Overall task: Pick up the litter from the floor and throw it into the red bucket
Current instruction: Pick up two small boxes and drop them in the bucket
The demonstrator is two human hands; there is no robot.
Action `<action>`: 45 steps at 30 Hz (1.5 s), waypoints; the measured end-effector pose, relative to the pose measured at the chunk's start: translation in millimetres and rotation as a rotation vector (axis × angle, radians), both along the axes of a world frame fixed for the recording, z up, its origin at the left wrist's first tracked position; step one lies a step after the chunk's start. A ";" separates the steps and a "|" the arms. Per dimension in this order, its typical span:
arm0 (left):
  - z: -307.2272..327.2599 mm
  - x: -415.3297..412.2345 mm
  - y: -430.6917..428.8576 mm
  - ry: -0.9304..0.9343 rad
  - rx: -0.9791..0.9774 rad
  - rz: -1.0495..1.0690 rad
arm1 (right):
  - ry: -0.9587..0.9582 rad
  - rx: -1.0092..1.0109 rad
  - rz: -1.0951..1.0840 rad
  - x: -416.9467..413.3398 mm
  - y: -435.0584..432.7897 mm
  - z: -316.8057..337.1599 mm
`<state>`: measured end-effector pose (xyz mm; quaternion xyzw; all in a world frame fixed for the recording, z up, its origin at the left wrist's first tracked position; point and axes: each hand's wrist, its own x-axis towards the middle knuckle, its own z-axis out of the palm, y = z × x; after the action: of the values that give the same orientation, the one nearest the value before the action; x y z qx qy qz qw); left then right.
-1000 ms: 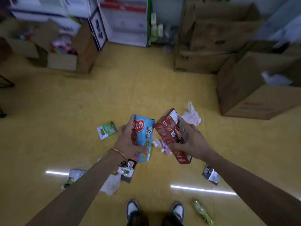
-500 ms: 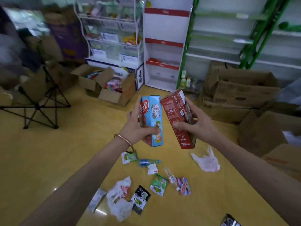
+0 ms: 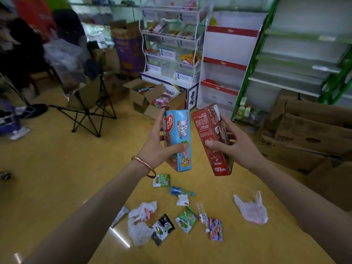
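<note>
Blue carton (image 3: pixel 178 130) sits in left grip (image 3: pixel 158 146), red carton (image 3: pixel 208 128) in right grip (image 3: pixel 235 148).

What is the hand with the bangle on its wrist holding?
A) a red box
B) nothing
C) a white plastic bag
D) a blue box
D: the left hand, with the bangle on its wrist, grips the blue box, while the right hand holds the red box.
</note>
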<state>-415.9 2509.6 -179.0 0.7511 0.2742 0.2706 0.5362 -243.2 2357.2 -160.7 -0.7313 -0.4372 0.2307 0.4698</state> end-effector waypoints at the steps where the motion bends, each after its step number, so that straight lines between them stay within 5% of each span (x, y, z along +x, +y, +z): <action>1: -0.2 -1.8 -7.9 -0.008 0.008 0.012 | -0.002 -0.004 0.005 3.0 -6.2 -0.8; 20: 10.4 -162.2 -70.6 0.029 0.024 0.481 | -0.014 0.049 0.447 -89.9 24.3 4.8; 30: 22.3 -353.7 -150.5 0.042 0.045 0.871 | 0.000 0.042 0.796 -275.5 45.6 24.6; 45: 28.1 -634.4 -385.4 0.055 0.075 1.372 | 0.012 0.051 1.320 -607.1 -80.6 24.9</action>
<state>-1050.3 2124.2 -150.9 0.4323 0.6916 0.5392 0.2102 -850.2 2276.6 -135.8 -0.2969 -0.7966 0.4638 0.2493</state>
